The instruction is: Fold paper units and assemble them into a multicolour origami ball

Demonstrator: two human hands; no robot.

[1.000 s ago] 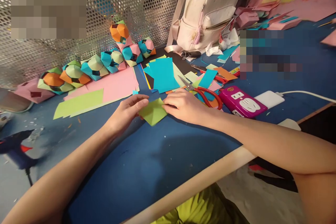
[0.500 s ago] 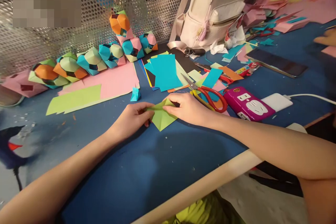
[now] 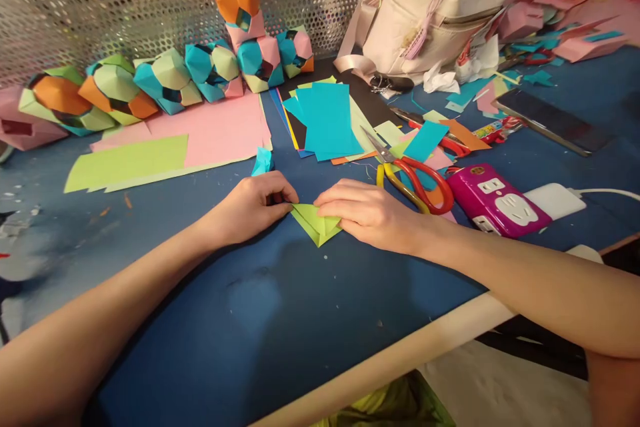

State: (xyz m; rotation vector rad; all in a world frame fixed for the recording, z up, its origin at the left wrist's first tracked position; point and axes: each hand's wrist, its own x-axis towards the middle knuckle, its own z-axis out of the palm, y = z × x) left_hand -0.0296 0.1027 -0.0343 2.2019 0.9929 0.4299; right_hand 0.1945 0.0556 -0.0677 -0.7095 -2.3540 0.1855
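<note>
A small green sheet of paper (image 3: 316, 223), folded into a triangle-like shape with its point towards me, lies on the blue table between my hands. My left hand (image 3: 259, 205) pinches its left corner between thumb and fingers. On the other side, my right hand (image 3: 363, 212) has its fingers closed on the right part and covers that corner. A small folded blue paper piece (image 3: 263, 161) sits just beyond my left hand. Scissors (image 3: 417, 180) with red and yellow handles lie past my right hand.
Folded paper balls (image 3: 170, 77) line the mesh panel at the back. Pink sheets (image 3: 220, 127), green strips (image 3: 130, 160) and blue sheets (image 3: 327, 120) lie before them. A backpack (image 3: 425, 20), a phone (image 3: 555, 120) and a purple power socket (image 3: 500, 200) are to the right.
The green paper, earlier a wider, flatter diamond, is now folded smaller. My right hand has shifted from its upper edge to its right side. The camera view has turned slightly.
</note>
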